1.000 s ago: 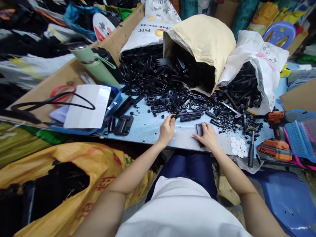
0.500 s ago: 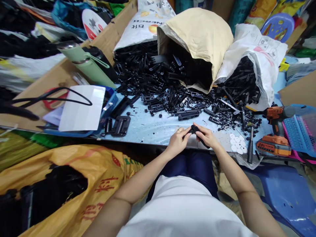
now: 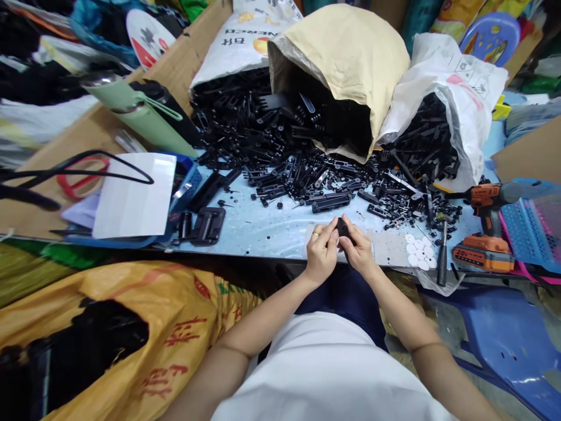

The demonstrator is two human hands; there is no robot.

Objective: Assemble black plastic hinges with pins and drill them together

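My left hand [image 3: 322, 252] and my right hand [image 3: 357, 248] meet at the table's front edge, fingers closed on a dark flat plastic part [image 3: 343, 229]. Its lower portion is covered by my fingers. Whether my left fingertips also pinch a smaller piece is hidden. Just beyond my hands lies a black bracket-like part [image 3: 332, 202], in front of a heap of black plastic parts [image 3: 302, 175]. To the right of my right hand a pale grey sheet [image 3: 388, 248] lies flat, with several white round discs [image 3: 421, 251] beside it.
A hammer [image 3: 443, 251] and an orange cordless drill [image 3: 484, 245] are at the right. Open sacks, one cream [image 3: 350, 47], stand behind the heap. A blue basket [image 3: 186, 187], a green flask [image 3: 144, 120] and a black clamp-like part [image 3: 207, 226] are at the left.
My left hand came from the heap's edge to my right hand. My right hand lifted the dark part off the sheet. Both hands now hold it together, turned more upright. The view shifted slightly.
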